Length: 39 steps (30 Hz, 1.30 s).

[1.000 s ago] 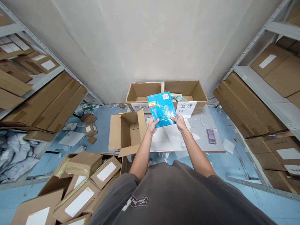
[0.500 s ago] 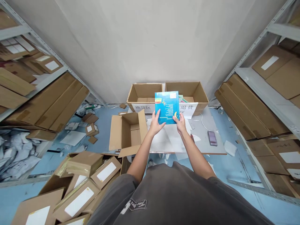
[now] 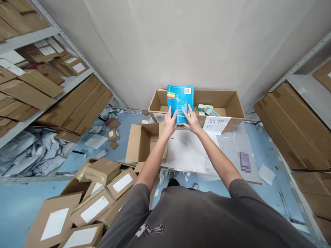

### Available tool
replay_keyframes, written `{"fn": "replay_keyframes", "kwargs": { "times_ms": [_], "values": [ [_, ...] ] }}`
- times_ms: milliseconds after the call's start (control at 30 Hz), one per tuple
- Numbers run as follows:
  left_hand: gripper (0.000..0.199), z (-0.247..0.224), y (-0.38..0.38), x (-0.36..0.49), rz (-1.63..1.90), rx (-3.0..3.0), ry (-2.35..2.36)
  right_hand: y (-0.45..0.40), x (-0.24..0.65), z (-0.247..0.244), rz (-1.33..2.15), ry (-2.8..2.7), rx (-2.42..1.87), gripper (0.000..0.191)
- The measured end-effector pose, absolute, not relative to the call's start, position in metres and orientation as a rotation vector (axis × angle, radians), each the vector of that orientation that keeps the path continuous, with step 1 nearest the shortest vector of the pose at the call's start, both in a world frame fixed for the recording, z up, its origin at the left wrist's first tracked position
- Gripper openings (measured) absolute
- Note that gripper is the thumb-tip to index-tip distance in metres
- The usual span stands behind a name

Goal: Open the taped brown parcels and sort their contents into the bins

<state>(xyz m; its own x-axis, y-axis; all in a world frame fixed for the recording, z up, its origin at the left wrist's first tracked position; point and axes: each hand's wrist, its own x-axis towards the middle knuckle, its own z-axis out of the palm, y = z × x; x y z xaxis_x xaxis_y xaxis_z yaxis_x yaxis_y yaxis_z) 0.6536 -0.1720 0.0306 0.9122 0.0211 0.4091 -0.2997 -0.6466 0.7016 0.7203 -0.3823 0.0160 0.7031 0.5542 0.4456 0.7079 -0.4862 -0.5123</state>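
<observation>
A blue book (image 3: 181, 100) with a barcode near its top right corner is held up between both hands, in front of the left box. My left hand (image 3: 170, 122) grips its lower left edge. Over the lower right part of the cover lie the fingers of my right hand (image 3: 191, 121), holding it from that side. Behind the book stands the left open box (image 3: 157, 103), its paper label partly hidden. The right open box (image 3: 232, 103) holds several green and pink packets (image 3: 207, 109) and bears a white paper label (image 3: 216, 124) with handwriting.
An open empty carton (image 3: 136, 143) stands on the left of the table (image 3: 245, 137). A blurred purple object (image 3: 244, 162) and a white cable lie at the right. Parcels (image 3: 95, 206) fill a large box at the lower left. Shelves with cartons flank both sides.
The blue book has moved up and to the left relative to the boxes, uncovering the packets in the right box. My right hand now lies more across the cover. The camera view has shifted.
</observation>
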Motion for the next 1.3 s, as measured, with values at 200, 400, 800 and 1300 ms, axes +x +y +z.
{"fn": "replay_keyframes", "kwargs": {
  "times_ms": [200,400,800,1300],
  "values": [
    [0.084,0.006,-0.105,0.755,0.352,2.241,-0.187,-0.317,0.817,-0.008,-0.281,-0.955,-2.286,0.106],
    [0.098,-0.004,-0.054,0.825,0.285,2.355,-0.110,-0.300,0.862,-0.024,-0.274,-0.650,-2.442,0.096],
    [0.079,-0.011,-0.116,0.774,0.224,2.437,-0.263,-0.379,0.780,-0.024,-0.290,-0.575,-2.473,0.077],
    [0.075,-0.197,-0.263,0.572,-0.423,2.422,0.188,-0.536,0.577,-0.194,0.207,-0.388,-2.603,0.073]
  ]
}}
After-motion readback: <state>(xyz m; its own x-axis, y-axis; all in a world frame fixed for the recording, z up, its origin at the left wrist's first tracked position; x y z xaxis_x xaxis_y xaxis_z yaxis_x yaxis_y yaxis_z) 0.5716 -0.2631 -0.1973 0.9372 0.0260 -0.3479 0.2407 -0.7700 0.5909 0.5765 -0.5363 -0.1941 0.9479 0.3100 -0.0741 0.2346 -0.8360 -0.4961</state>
